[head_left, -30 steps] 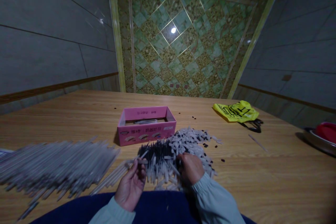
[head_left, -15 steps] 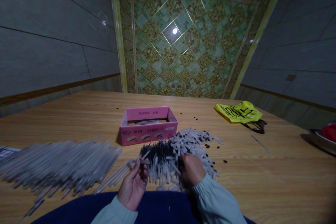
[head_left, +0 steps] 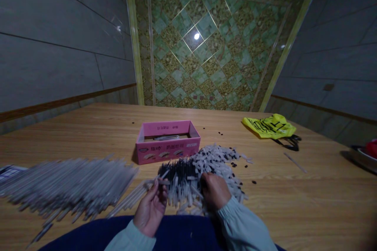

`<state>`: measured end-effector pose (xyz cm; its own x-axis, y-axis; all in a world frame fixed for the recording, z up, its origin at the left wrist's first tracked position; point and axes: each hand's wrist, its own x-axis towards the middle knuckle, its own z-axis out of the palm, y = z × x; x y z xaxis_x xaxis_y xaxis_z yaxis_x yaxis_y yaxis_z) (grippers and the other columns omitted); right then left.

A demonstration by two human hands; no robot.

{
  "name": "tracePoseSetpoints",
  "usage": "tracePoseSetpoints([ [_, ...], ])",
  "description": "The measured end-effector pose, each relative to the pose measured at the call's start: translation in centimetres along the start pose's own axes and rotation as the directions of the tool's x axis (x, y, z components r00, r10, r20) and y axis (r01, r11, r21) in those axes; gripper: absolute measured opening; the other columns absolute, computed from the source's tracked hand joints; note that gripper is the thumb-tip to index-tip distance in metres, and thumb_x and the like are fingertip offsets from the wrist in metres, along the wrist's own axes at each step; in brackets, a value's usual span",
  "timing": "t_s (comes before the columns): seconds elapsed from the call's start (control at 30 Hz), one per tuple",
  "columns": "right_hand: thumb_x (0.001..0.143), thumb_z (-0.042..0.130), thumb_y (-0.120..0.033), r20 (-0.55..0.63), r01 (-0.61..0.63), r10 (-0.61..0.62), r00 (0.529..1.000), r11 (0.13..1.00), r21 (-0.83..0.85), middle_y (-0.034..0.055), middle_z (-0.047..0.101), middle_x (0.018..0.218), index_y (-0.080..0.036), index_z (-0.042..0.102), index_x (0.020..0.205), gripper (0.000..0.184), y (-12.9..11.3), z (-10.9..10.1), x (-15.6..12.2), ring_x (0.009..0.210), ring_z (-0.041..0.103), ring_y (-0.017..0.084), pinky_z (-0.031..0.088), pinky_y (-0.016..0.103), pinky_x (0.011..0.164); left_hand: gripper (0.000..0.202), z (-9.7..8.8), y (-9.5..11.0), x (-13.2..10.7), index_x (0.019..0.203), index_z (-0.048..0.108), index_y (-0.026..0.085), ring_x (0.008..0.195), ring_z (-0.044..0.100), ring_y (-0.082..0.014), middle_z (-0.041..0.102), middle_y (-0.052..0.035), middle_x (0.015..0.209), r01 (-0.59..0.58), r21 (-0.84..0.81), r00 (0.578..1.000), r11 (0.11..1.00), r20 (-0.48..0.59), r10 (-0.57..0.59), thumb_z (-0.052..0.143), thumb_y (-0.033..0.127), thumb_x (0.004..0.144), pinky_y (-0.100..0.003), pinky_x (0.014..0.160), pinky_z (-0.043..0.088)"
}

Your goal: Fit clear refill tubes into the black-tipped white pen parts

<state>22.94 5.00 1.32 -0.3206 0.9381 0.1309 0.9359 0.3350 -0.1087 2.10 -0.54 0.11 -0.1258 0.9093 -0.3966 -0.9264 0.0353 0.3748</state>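
My left hand (head_left: pixel 151 206) is closed in a pinch, palm up, on a slim translucent tube (head_left: pixel 163 182) near the middle of the table. My right hand (head_left: pixel 216 190) is curled, knuckles up, at the heap of small whitish plastic pieces (head_left: pixel 216 157); its fingertips are hidden, so what they hold cannot be made out. Between the hands lies a bunch of pale pieces with dark pointed ends (head_left: pixel 178 172). Left of my left hand are a few loose clear tubes (head_left: pixel 129 200) and a large pile of similar long tubes (head_left: pixel 73 184).
A pink open box (head_left: pixel 167 153) with some thin sticks inside stands behind the bunch. A yellow bag (head_left: pixel 269 126) with black straps lies at the back right, near a single thin tube (head_left: pixel 295 162). A bowl with something red (head_left: pixel 371 150) sits at the right edge.
The whole view has shifted slightly down and right. Both hands keep nearly the same pose and place, with the tube still in my left hand.
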Motion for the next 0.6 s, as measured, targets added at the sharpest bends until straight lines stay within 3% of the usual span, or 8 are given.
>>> tracePoseSetpoints([
  [0.07,0.069,0.049,-0.009,-0.08,-0.022,0.032,0.996,0.993,0.114,0.0077,0.065,0.086,-0.017,0.061,0.084,0.021,0.0,-0.2,0.1,0.081,0.061,0.021,0.038,0.026,0.066,0.02,0.1,0.0,-0.1,0.086,0.06,0.011,0.055,0.064,-0.0084,0.067,-0.0059,0.072,-0.008,0.003,1.0,1.0,-0.007,0.008,0.042,0.003,0.086,-0.015,0.047,0.054],
  [0.13,0.071,0.05,-0.012,-0.201,0.0,0.091,0.975,0.911,0.412,0.0058,0.064,0.083,-0.017,0.06,0.083,0.016,-0.2,-0.6,0.3,0.08,0.06,0.02,0.04,0.027,0.069,0.021,0.3,-0.1,-0.2,0.085,0.06,0.011,0.055,0.064,-0.0087,0.067,-0.0057,0.072,-0.013,0.01,1.0,1.0,-0.008,0.013,0.041,0.003,0.086,-0.015,0.047,0.054],
  [0.2,0.071,0.056,-0.018,-0.228,0.069,0.183,0.956,0.618,0.783,0.0031,0.062,0.077,-0.017,0.059,0.082,0.011,-0.8,-0.7,0.4,0.074,0.059,0.018,0.043,0.027,0.068,0.021,0.5,-0.1,-0.3,0.084,0.06,0.011,0.054,0.064,-0.0089,0.067,-0.0053,0.071,-0.016,0.025,1.0,1.0,-0.008,0.016,0.041,0.002,0.086,-0.015,0.047,0.054],
  [0.27,0.069,0.063,-0.025,-0.092,0.059,0.224,0.97,0.15,0.987,-0.0001,0.059,0.07,-0.018,0.056,0.083,0.017,-1.5,-0.6,0.5,0.066,0.058,0.015,0.046,0.028,0.065,0.021,0.6,-0.1,-0.4,0.084,0.06,0.011,0.054,0.064,-0.0091,0.067,-0.005,0.07,-0.013,0.037,1.0,0.999,-0.014,0.014,0.041,0.002,0.085,-0.015,0.047,0.054],
  [0.33,0.066,0.068,-0.027,0.085,-0.035,0.165,0.983,-0.284,0.958,-0.0016,0.058,0.069,-0.019,0.055,0.086,0.025,-2.3,-0.3,0.3,0.063,0.058,0.014,0.048,0.027,0.061,0.021,0.6,-0.1,-0.4,0.084,0.06,0.011,0.054,0.065,-0.0092,0.068,-0.0048,0.07,-0.009,0.04,1.0,0.999,-0.018,0.009,0.042,0.002,0.085,-0.015,0.047,0.054],
  [0.4,0.065,0.07,-0.024,0.201,-0.135,0.057,0.978,-0.56,0.817,-0.001,0.06,0.072,-0.019,0.056,0.086,0.026,-2.8,0.2,0.2,0.063,0.058,0.013,0.048,0.023,0.056,0.02,0.6,-0.2,-0.3,0.084,0.06,0.011,0.054,0.065,-0.0093,0.068,-0.0047,0.07,-0.011,0.038,1.0,0.999,-0.02,0.012,0.042,0.002,0.085,-0.015,0.047,0.054],
  [0.5,0.063,0.069,-0.015,0.273,-0.239,-0.079,0.959,-0.746,0.622,-0.0006,0.061,0.071,-0.017,0.056,0.078,0.02,-3.1,1.0,0.2,0.059,0.056,0.009,0.042,0.014,0.044,0.021,0.5,-0.2,-0.3,0.084,0.06,0.011,0.053,0.065,-0.0093,0.068,-0.005,0.069,-0.019,0.037,1.0,0.999,-0.022,0.019,0.042,0.002,0.085,-0.016,0.047,0.054],
  [0.6,0.064,0.066,-0.01,0.292,-0.266,-0.114,0.95,-0.785,0.56,-0.0008,0.06,0.069,-0.016,0.057,0.076,0.016,-3.2,1.5,0.3,0.055,0.054,0.006,0.036,0.011,0.039,0.021,0.5,-0.2,-0.3,0.083,0.06,0.011,0.053,0.064,-0.0092,0.068,-0.0058,0.07,-0.017,0.045,1.0,0.999,-0.017,0.018,0.041,0.002,0.085,-0.016,0.047,0.054],
])
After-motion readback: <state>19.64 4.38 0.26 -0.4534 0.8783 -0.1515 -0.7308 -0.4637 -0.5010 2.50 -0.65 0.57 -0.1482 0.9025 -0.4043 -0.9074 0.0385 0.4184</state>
